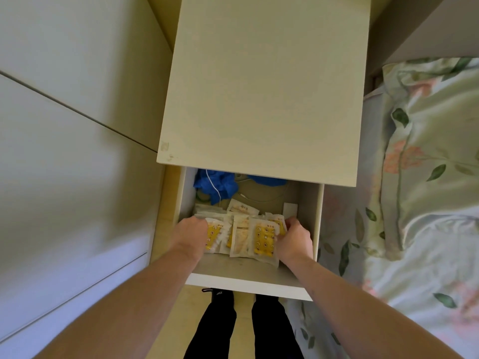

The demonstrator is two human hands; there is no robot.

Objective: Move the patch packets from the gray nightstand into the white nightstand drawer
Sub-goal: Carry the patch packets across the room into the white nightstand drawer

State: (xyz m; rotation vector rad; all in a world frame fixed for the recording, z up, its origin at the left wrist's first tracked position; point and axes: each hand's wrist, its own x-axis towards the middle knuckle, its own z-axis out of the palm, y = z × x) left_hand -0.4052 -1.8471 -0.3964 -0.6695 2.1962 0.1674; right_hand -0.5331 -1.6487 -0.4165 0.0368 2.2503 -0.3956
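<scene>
Both bare forearms come in from the bottom corners, with black-trousered legs (243, 327) standing right up against the drawer front. Left hand (190, 235) grips the left edge of the patch packets (248, 235), fingers curled down over that side so the tips are hidden. Right hand (294, 238) does the same on the right edge, fingers curled round the outermost yellow packet.

So the whole bunch of packets sits pinched between the two hands, down inside the white nightstand drawer (248, 281), toward its front half. More packets lie flat just behind, near the left wall. Further back there's a blue cloth (215, 185) with a thin white cable (213, 185) draped over it, and a small white card (290, 209) leaning near the right wall.

Room-wise: the right hand is almost touching the right drawer wall, the left has a bit more gap. White nightstand top (264, 86) overhangs the back of the drawer. Floral bedding (427, 164) crowds the right side, pale wardrobe panels (72, 125) the left.
</scene>
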